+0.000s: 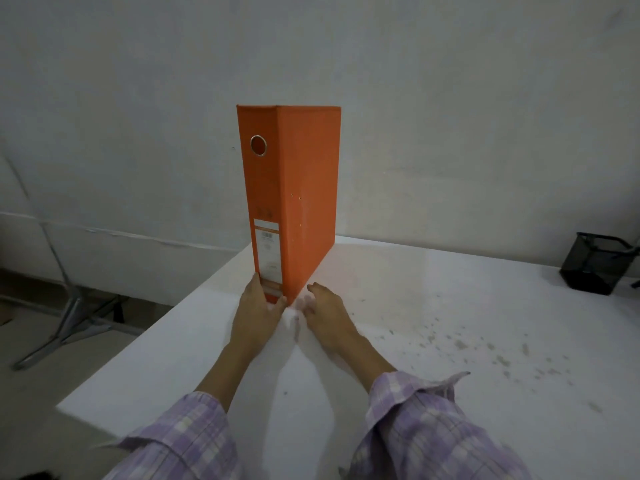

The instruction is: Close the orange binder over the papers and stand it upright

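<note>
The orange binder is closed and stands upright on the white table, its spine with the metal ring hole and white label facing me. No papers show. My left hand grips the bottom of the spine, thumb on one side and fingers on the other. My right hand lies flat on the table just right of the binder's lower corner, fingers apart, holding nothing; whether it touches the cover is unclear.
A black mesh pen holder stands at the table's far right. Speckled marks spread over the right side of the tabletop. The table's left edge drops off to a floor with a metal stand. A white wall is behind.
</note>
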